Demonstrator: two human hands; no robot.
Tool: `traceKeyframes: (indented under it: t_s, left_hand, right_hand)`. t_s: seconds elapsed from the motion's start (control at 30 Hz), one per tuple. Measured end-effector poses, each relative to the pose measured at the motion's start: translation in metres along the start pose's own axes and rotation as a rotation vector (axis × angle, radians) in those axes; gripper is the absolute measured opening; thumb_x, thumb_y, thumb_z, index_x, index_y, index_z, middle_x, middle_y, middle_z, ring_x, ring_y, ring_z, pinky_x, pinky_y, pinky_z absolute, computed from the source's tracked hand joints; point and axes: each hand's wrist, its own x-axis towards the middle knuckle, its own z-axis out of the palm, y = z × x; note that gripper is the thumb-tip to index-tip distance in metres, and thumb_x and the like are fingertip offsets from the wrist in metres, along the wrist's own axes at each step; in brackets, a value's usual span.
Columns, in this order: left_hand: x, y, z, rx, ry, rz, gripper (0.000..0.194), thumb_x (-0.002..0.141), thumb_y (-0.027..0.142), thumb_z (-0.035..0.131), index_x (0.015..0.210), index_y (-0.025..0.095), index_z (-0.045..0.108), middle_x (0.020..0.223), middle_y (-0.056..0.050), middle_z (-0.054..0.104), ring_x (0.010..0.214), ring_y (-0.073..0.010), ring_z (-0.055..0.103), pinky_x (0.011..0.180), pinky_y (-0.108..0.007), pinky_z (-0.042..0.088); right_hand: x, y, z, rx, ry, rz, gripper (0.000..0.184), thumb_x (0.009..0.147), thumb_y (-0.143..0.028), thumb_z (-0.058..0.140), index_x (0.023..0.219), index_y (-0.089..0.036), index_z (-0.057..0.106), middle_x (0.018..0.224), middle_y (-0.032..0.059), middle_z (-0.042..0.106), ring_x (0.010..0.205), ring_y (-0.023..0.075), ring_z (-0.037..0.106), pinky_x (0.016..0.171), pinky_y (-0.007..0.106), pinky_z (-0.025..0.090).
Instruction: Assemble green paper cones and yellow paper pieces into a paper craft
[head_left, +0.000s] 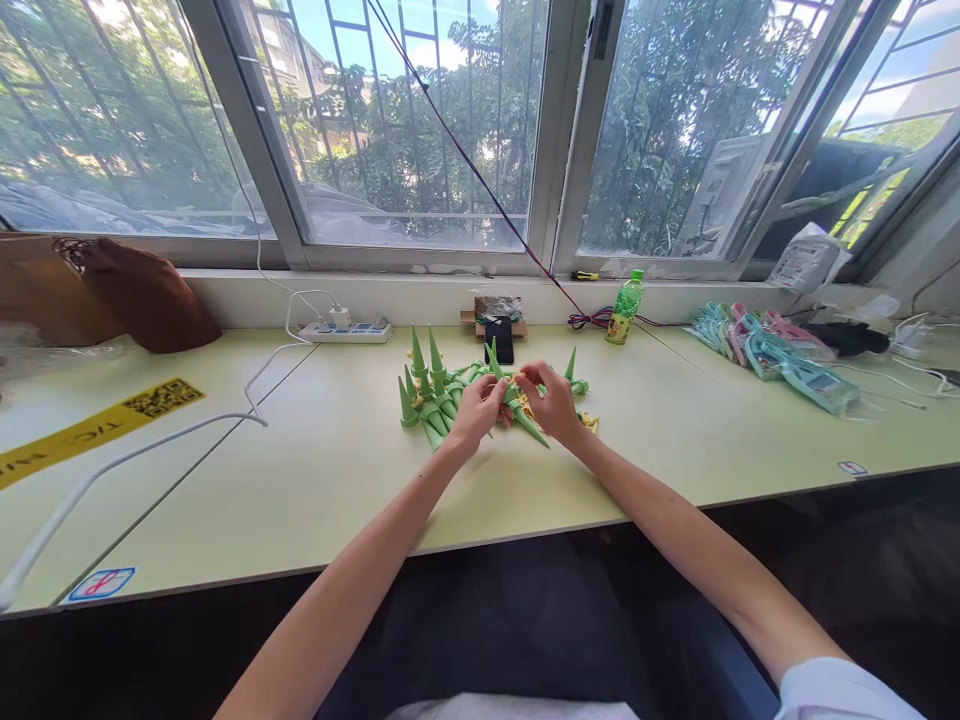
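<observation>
There are over ten cones (436, 362), one bottle (624, 312), one power strip (349, 332).

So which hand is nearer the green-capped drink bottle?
Right. The right hand is in front and left of the green-capped drink bottle; the left hand is farther left.

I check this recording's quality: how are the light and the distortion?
In the head view, daylight is bright through the windows and the space below the table is dark; frames lean outward, likely wide-angle distortion; cones show clear outlines, but fine detail between the left hand and right hand is soft.
</observation>
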Motion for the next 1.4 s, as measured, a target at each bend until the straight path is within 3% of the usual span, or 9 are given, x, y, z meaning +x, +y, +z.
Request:
traceKeyframes:
  t_s: [0.73,1.03,1.4]
  left_hand:
    - [-0.001,0.001,0.0,-0.026,0.01,0.005,0.031,0.083,0.043,0.074,0.088,0.015,0.061,0.078,-0.001,0.059,0.049,-0.0088,0.056,0.043,-0.024,0.05]
    - [0.0,0.0,-0.001,0.141,0.107,0.143,0.017,0.087,0.032,0.069,0.088,0.016,0.063,0.077,-0.003,0.062,0.052,-0.0111,0.058,0.042,-0.022,0.048]
    - [0.002,-0.006,-0.004,0.22,0.077,0.196,0.016,0.087,0.033,0.068,0.093,0.018,0.064,0.085,-0.005,0.066,0.058,-0.0138,0.064,0.045,-0.023,0.05]
  right_hand:
    - [0.001,-0.001,-0.001,0.023,-0.024,0.024,0.028,0.096,-0.049,0.053,0.09,-0.022,0.059,0.081,0.0037,0.069,0.07,0.0178,0.064,0.07,0.032,0.054]
    - [-0.002,0.008,0.004,0.047,-0.09,-0.025,0.025,0.098,-0.042,0.054,0.097,-0.021,0.067,0.095,0.009,0.072,0.082,0.0209,0.068,0.076,0.035,0.056]
    - [0.0,0.011,0.005,0.045,-0.109,0.011,0.028,0.097,-0.044,0.053,0.09,-0.021,0.066,0.084,0.007,0.072,0.071,0.0203,0.065,0.068,0.034,0.053]
